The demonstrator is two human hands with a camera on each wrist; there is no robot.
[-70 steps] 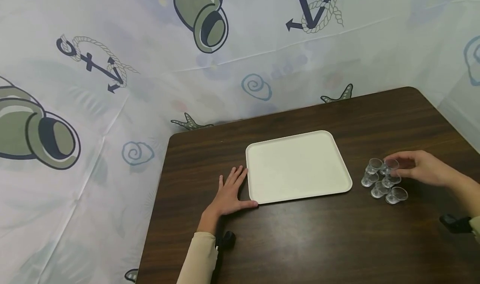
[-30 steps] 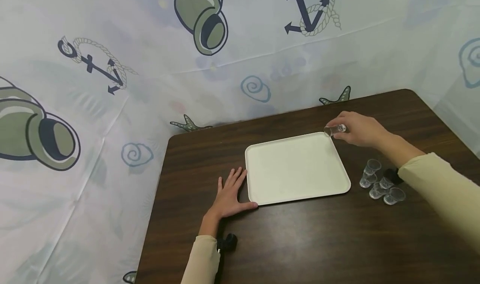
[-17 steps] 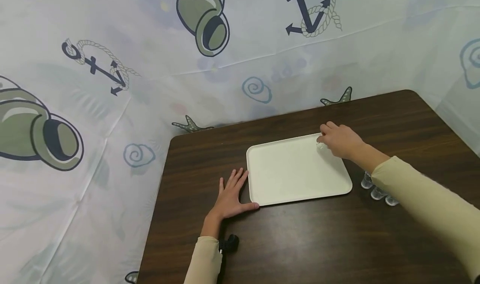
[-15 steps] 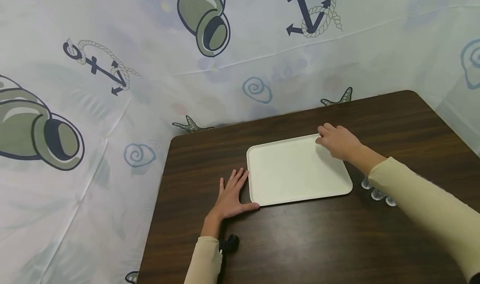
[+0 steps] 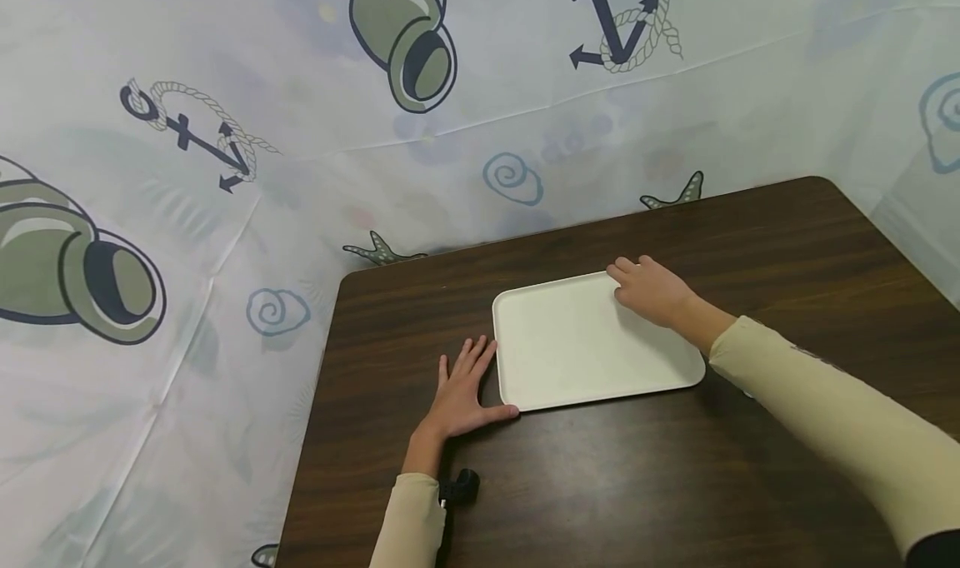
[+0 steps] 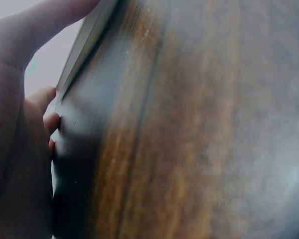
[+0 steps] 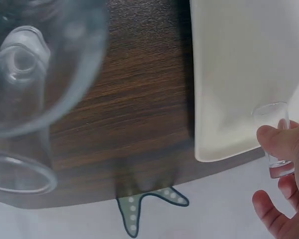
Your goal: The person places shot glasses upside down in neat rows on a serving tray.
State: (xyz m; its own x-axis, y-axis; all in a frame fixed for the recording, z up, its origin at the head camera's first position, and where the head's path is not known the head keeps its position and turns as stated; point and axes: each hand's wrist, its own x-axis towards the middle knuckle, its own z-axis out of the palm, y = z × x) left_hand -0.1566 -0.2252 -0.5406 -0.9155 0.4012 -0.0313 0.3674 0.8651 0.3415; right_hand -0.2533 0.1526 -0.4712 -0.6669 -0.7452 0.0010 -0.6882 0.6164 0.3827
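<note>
My right hand [image 5: 651, 289] is over the far right part of a white rectangular tray [image 5: 577, 347]. In the right wrist view its thumb and fingers pinch a small clear shot glass [image 7: 272, 119], rim towards the tray and thick base pointing away. That glass is hidden by the hand in the head view. Spread out flat, my left hand [image 5: 459, 397] rests on the table with fingertips at the tray's left edge and the thumb at its near left corner. In the left wrist view part of the left hand [image 6: 12, 99] shows beside the tray's edge.
Other clear glasses [image 7: 25, 64] stand on the dark wood table [image 5: 585, 476] right of the tray, mostly hidden by the right sleeve [image 5: 817, 418] in the head view. A patterned cloth [image 5: 300, 218] hangs behind the table's far and left edges.
My right hand took a glass from the group on the right, carried it to the tray with the glass tipped over, then shifted left along the tray's far side. The left hand stayed put.
</note>
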